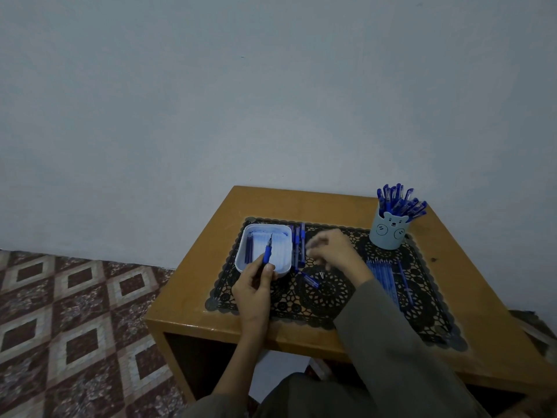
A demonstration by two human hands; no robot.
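- Left hand [256,285]: curled round the lower barrel of a blue pen [267,252], thumb laid along the grip section, nothing slack in the hold.
- Pen: upright with a slight lean, bare tip pointing away from the person, poised above the near half of the white tray [241,265], apparently not touching it.
- Right hand [331,251]: blurred, palm down, fingers bent loosely toward the black lace mat [319,300]; impossible to tell whether pinching anything.
- Just left of those fingers: a few capped pens [298,245] lying side by side against the tray's right wall.
- Just below the same fingers: a loose blue cap [311,280] and a small pale metal piece [322,274], both flat on the mat.
- In the tray: two dark blue pieces [249,250] lying along the left wall.
- In the light blue bear cup [388,236], at the mat's far right corner: a crowded bunch of blue pens [401,202], caps up and fanned outward.
- On the right of the mat, partly behind the grey sleeve [391,342]: a row of pale blue barrels [382,279].
- Beneath it all: a wooden table [193,297].
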